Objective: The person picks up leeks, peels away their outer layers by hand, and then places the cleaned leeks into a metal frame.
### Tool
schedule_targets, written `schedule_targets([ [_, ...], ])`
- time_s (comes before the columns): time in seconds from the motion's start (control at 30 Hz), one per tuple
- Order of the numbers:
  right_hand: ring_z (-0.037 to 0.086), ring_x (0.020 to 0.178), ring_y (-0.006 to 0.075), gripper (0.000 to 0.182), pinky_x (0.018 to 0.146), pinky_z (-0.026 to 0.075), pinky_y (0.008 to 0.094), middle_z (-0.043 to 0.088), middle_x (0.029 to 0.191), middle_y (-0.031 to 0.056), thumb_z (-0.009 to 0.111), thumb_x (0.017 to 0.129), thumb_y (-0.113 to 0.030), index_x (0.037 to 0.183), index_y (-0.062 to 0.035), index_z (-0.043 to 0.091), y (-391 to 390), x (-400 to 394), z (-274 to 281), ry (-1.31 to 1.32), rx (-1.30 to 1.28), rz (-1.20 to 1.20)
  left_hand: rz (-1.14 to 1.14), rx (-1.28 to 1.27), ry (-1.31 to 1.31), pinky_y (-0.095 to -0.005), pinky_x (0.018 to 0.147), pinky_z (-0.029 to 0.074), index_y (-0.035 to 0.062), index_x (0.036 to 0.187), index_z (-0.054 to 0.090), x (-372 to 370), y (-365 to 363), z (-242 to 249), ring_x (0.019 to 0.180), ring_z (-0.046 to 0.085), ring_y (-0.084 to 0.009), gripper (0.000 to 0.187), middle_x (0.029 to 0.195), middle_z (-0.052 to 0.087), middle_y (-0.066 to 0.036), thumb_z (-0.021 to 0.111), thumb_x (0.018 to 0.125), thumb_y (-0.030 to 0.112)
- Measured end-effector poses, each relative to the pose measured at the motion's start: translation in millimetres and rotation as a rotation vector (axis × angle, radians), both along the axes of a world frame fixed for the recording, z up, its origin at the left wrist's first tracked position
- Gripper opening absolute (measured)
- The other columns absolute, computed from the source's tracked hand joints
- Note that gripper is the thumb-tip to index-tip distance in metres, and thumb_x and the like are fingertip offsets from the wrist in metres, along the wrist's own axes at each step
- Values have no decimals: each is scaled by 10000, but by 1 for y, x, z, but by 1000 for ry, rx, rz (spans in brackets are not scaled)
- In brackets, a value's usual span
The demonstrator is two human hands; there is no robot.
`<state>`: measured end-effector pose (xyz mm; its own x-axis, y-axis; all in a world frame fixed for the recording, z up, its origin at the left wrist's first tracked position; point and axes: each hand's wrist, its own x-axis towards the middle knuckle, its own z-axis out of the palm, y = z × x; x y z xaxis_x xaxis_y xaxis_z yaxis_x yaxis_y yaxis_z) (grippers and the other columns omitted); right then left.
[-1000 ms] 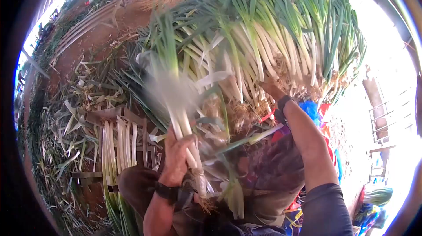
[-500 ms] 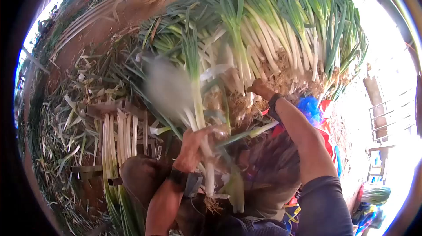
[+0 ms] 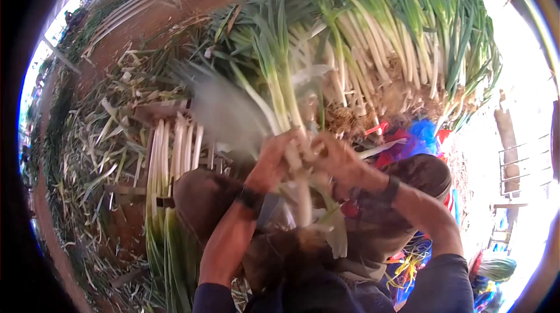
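Observation:
My left hand is closed around the white stalks of long green onions, held upright over my lap with their leaves pointing away from me. Close beside it, my right hand has its fingers curled against the same stalks; its exact grip is partly hidden and blurred. A loose pale outer leaf hangs below the hands. Beyond them lies a big pile of green onions, roots toward me.
At left, cleaned green onions lie across a low metal rack. Leaf scraps cover the ground around it. Blue plastic lies by my right knee, and yellow and blue strings lie at lower right.
My right hand has come back from the roots of the pile to the stalks by my left hand. My left hand has risen slightly and moved right with the green onions.

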<state>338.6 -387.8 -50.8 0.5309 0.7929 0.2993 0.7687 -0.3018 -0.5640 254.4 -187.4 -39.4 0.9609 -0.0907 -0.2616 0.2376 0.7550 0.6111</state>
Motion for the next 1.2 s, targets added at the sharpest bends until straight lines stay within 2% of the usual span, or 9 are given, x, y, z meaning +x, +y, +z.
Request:
schedule_targets([
  [0.13, 573, 799, 91, 347, 702, 485, 268, 620, 868, 38, 779, 837, -192, 1048, -23, 561, 13, -56, 48, 947, -66, -188, 39, 170, 241, -335, 684, 564, -49, 1194, 575, -2, 2, -1, 832, 644, -203, 346, 963, 636, -96, 571, 981, 224],
  [0.47, 580, 644, 73, 272, 568, 493, 254, 636, 736, 24, 628, 946, -267, 1050, -20, 678, 5, -52, 69, 803, -253, 134, -149, 804, -268, -359, 977, 515, 22, 1204, 635, -26, 24, -2, 1066, 665, -245, 481, 1160, 675, -174, 629, 932, 419],
  [0.6, 563, 565, 63, 210, 489, 449, 233, 662, 725, 12, 631, 954, -227, 994, -33, 701, -8, -66, 62, 1154, -295, 207, 35, 237, -2, -362, 831, 582, -71, 1197, 576, -35, 26, -12, 1026, 668, -248, 416, 1092, 670, -190, 558, 982, 285],
  [0.8, 668, 757, 164, 316, 644, 521, 314, 685, 838, 105, 611, 962, -283, 1077, 5, 670, -22, -147, 99, 1490, -642, 1268, 130, 177, 130, -364, 799, 594, -72, 1142, 582, -17, 39, -38, 961, 687, -255, 317, 1022, 683, -177, 592, 949, 179],
  [0.9, 664, 773, 312, 351, 679, 536, 362, 672, 982, 152, 630, 917, -243, 1201, -38, 617, -58, -103, 59, 164, 58, 812, 104, 324, -25, -347, 785, 589, -78, 1107, 599, -36, 21, 23, 900, 693, -245, 321, 983, 689, -171, 613, 936, 193],
  [1.0, 699, 806, 262, 273, 731, 557, 361, 701, 911, 130, 662, 905, -223, 1104, -37, 691, -45, -63, 97, -11, 121, 342, -14, 466, 249, -331, 779, 585, -88, 1069, 621, -40, 21, 38, 869, 689, -224, 330, 985, 688, -168, 617, 931, 212],
  [1.03, 696, 785, 194, 304, 736, 550, 339, 708, 893, 105, 668, 910, -245, 1127, -33, 680, -52, -43, 97, 517, 157, 282, -32, 470, 167, -321, 770, 580, -88, 1056, 631, -51, 19, 43, 857, 685, -211, 329, 978, 688, -163, 622, 926, 215],
  [1.07, 677, 744, 134, 329, 707, 543, 320, 706, 885, 104, 671, 910, -260, 1143, -28, 670, -40, -29, 94, -4, 80, 233, -49, 473, 84, -311, 761, 575, -87, 1042, 640, -62, 16, 49, 845, 681, -198, 328, 971, 687, -157, 626, 922, 218],
  [1.2, 703, 715, 228, 444, 756, 525, 378, 727, 870, 119, 625, 902, -435, 1121, -52, 677, 37, 8, 120, 460, -196, -100, -23, 417, 203, -290, 679, 595, -80, 1120, 591, -103, 0, 85, 779, 696, -196, 331, 937, 676, -141, 666, 886, 142],
])
